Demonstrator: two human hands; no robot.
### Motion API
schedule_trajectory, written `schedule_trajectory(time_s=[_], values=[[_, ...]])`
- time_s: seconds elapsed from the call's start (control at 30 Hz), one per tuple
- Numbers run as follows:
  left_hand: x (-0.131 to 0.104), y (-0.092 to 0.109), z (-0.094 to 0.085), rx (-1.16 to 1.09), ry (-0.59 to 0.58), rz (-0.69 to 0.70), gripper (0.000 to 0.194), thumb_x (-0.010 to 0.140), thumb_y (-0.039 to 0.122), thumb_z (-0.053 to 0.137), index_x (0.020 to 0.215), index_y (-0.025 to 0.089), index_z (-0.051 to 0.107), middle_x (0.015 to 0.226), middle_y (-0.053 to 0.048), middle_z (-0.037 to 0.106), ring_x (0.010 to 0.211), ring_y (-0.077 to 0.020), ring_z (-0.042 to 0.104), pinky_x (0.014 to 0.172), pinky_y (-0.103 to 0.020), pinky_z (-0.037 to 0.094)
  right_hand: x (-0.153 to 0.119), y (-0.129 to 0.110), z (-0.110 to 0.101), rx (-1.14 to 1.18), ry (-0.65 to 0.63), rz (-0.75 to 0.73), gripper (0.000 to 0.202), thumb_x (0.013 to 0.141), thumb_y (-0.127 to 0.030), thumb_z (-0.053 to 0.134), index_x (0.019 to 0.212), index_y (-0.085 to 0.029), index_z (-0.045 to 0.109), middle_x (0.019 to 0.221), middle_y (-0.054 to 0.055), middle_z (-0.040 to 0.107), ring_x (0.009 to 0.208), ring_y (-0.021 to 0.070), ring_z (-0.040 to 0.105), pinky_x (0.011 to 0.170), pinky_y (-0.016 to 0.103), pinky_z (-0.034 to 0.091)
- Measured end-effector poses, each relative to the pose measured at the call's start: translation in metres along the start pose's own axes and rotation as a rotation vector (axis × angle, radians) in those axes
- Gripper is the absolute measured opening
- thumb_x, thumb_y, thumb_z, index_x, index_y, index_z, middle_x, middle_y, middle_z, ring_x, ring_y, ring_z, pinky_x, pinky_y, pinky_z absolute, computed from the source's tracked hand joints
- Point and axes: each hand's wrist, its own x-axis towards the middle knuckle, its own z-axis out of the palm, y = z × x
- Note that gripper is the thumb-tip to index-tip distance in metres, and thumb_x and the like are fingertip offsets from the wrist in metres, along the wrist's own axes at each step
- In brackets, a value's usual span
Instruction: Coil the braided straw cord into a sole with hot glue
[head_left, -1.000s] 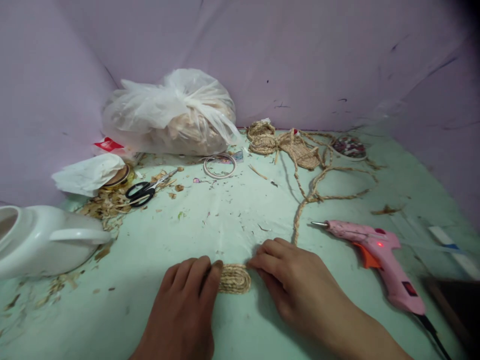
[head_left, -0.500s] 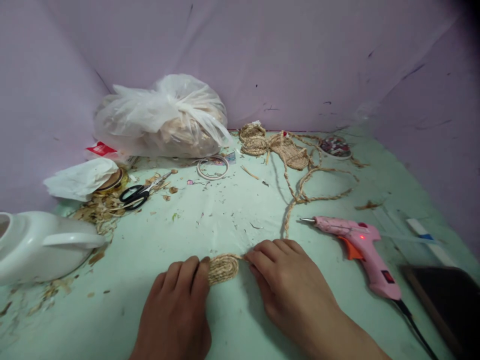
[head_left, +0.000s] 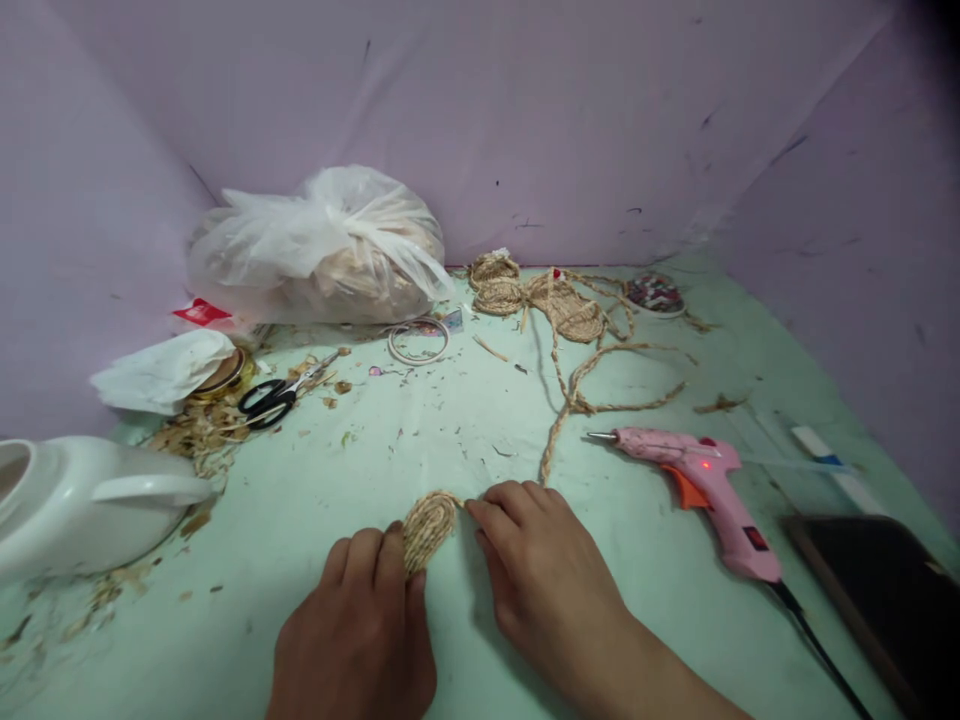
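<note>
My left hand (head_left: pixel 360 610) is closed on the near-left end of an oval coil of braided straw cord (head_left: pixel 430 530), low in the middle of the view. Its fingers cover part of the coil. From the coil's upper right end the cord runs into my right hand (head_left: pixel 536 570), which pinches it between thumb and forefinger. Past my right hand the loose braided cord (head_left: pixel 555 440) continues up the table and splits into loops. A pink glue gun (head_left: pixel 697 480) with an orange trigger lies to the right, its red light lit.
Black-handled scissors (head_left: pixel 270 400) lie left among straw scraps, near a white jug (head_left: pixel 97 500). Behind stand a tied plastic bag (head_left: pixel 330 250), a white ring (head_left: pixel 418 342) and finished coiled straw pieces (head_left: pixel 570 305). A dark flat object (head_left: pixel 870 590) sits at right.
The coil has turned, its right end tipping upward away from me, with both hands still on coil and cord. The whole view has shifted slightly.
</note>
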Motion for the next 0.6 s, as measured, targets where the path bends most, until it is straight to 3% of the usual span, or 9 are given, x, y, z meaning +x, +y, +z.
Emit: schedule_trajectory(time_s=[0.13,0.27,0.37,0.6], values=[[-0.001,0.003,-0.001,-0.041,-0.028,-0.039,0.021,0.087,0.021,0.041,0.095,0.016,0.06,0.076,-0.005,0.058,0.073,-0.0199,0.059,0.06,-0.029,0.048,-0.002,-0.005,0.003,0.049,-0.025,0.042,0.024,0.073,-0.005,0.052,0.089,-0.014,0.067,0.084,0.01,0.064,0.078,0.0234,0.055,0.07,0.037,0.044],[0.002,0.009,-0.004,-0.104,-0.129,-0.157,0.036,0.087,0.022,0.04,0.121,0.015,0.049,0.087,-0.007,0.063,0.079,-0.0204,0.063,0.064,-0.03,0.05,-0.004,-0.009,0.0,0.084,-0.013,0.083,0.019,0.076,-0.008,0.05,0.082,-0.017,0.066,0.077,0.006,0.066,0.072,0.0208,0.055,0.075,0.038,0.039],[0.004,0.014,-0.005,-0.183,-0.176,-0.215,0.043,0.087,0.02,0.037,0.13,0.015,0.041,0.096,-0.009,0.065,0.082,-0.0201,0.065,0.067,-0.031,0.051,-0.005,-0.011,-0.002,0.158,0.025,0.106,0.021,0.075,-0.008,0.048,0.083,-0.018,0.065,0.074,0.004,0.067,0.069,0.0188,0.056,0.076,0.037,0.037],[0.007,0.012,0.002,-0.359,-0.227,-0.126,0.043,0.088,0.023,0.032,0.131,0.016,0.036,0.103,-0.013,0.067,0.082,-0.0216,0.068,0.064,-0.031,0.053,-0.007,-0.017,0.002,0.2,0.049,0.089,0.021,0.07,-0.012,0.046,0.079,-0.018,0.064,0.07,0.004,0.068,0.067,0.0195,0.056,0.077,0.037,0.036]])
